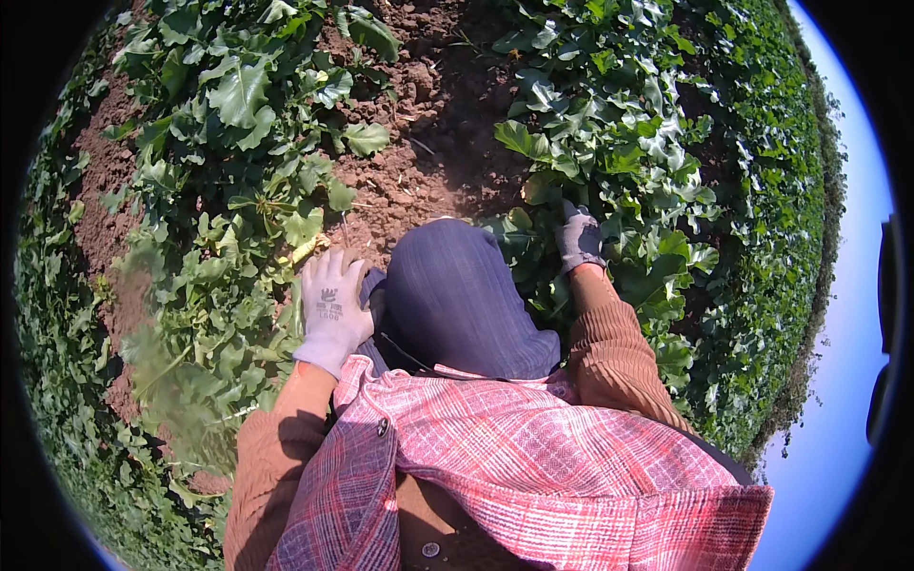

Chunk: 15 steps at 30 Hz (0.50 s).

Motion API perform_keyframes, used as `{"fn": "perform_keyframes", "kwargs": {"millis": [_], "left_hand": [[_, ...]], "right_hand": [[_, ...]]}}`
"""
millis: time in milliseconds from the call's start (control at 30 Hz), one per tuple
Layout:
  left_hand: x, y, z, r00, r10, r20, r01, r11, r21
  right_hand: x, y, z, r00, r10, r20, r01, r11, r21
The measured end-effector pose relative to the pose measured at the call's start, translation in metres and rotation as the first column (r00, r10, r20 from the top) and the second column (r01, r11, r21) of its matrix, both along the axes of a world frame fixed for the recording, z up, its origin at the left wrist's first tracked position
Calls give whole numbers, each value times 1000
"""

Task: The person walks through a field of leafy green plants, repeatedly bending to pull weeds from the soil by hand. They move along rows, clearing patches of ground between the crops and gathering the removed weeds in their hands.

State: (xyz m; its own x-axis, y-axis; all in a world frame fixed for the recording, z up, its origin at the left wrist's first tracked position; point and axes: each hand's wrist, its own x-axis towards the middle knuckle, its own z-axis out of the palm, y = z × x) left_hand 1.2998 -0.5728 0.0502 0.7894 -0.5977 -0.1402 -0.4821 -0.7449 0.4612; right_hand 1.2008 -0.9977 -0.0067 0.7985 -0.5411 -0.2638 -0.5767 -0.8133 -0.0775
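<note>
My left hand (333, 309), in a pale grey knit glove with dark print, lies beside my left knee with its fingers spread, holding nothing. Yellowing leaves (303, 246) of the left plant row are just beyond its fingertips. My right hand (581, 238), in a grey glove with darker fingers, reaches low among the green leafy plants (619, 157) of the right row. Its fingers look curled at the base of a plant; leaves and shadow hide what they close on. My dark blue trouser knee (462, 295) is bent between the two hands.
A furrow of brown clodded soil (419, 124) runs ahead between the plant rows. More leafy rows (214, 95) spread out on the left, with bare soil (105, 190) between them. A red plaid garment (533, 438) covers my front. Brush (833, 171) borders the field at the far right.
</note>
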Motion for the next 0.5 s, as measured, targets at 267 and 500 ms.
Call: {"fn": "perform_keyframes", "kwargs": {"millis": [267, 500], "left_hand": [[7, 4, -3, 999, 29, -31, -28, 999, 34], [14, 0, -7, 996, 28, -88, -25, 999, 44]], "right_hand": [[-16, 3, -13, 792, -194, 579, 52, 966, 254], [17, -9, 1, 850, -214, 481, 60, 947, 315]]}}
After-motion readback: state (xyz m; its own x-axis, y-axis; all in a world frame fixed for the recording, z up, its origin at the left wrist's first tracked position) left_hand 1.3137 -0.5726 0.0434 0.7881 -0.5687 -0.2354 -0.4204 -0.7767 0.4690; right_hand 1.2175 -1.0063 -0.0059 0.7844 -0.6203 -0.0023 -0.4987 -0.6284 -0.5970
